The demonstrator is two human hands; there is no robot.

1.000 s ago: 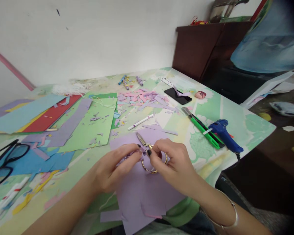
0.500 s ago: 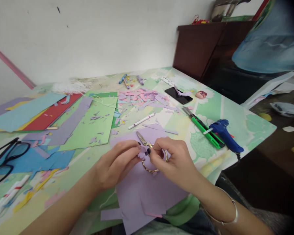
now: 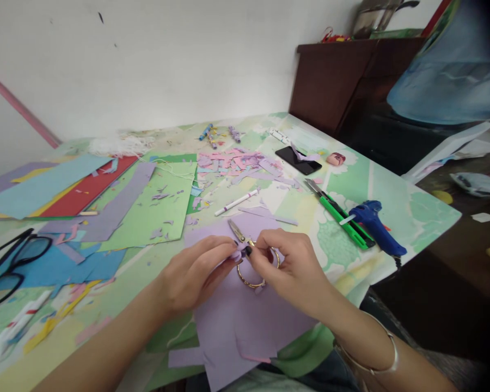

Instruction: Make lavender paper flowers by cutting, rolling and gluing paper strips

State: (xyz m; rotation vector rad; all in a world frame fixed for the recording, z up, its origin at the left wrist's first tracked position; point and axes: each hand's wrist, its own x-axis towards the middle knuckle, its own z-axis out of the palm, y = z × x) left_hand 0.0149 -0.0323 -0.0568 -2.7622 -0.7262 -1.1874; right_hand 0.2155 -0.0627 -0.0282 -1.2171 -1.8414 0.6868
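Observation:
My left hand and my right hand meet near the table's front edge. The fingertips of both pinch one small lilac paper piece between them. Just under the fingers lie gold-handled scissors, blades pointing away from me, resting on a large lilac paper sheet. A silver bangle circles my right wrist.
Coloured paper sheets and a green sheet lie to the left, black glasses at the far left. A white marker, green cutter, blue glue gun and black phone lie beyond and right. Paper scraps litter the middle.
Both hands stay in place; the fingertips have drawn slightly closer around the small lilac piece. The view has shifted a little.

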